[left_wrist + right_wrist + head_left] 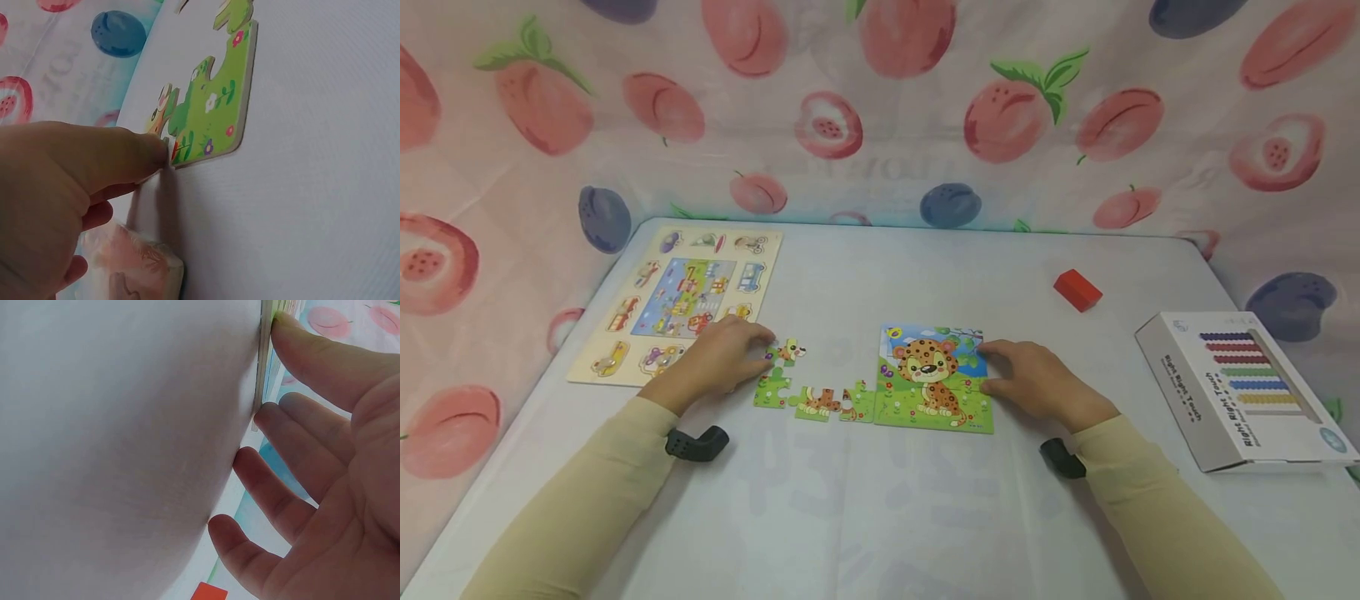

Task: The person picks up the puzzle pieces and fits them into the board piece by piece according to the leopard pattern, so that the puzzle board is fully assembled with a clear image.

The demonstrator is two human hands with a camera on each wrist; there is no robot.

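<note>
My left hand (724,357) is at the left end of a partly joined jigsaw. Its thumb and index finger pinch a puzzle piece (770,353) at the upper left, mostly hidden by the thumb in the left wrist view. Beside that lies a piece with part of an animal's face (792,351), and below it a green corner piece (212,119) with flowers. Further pieces (816,403) run right along the bottom. A square leopard picture (928,379) adjoins them. My right hand (1033,379) touches its right edge with thumb and fingertips, fingers spread and fairly straight.
A wooden board (598,346) with vehicle pictures lies at the left, partly under my left hand. A red block (1078,290) is at the back right. At the far right stands a white box (1206,408) with coloured rows. A fruit-print cloth (887,150) hangs behind the table.
</note>
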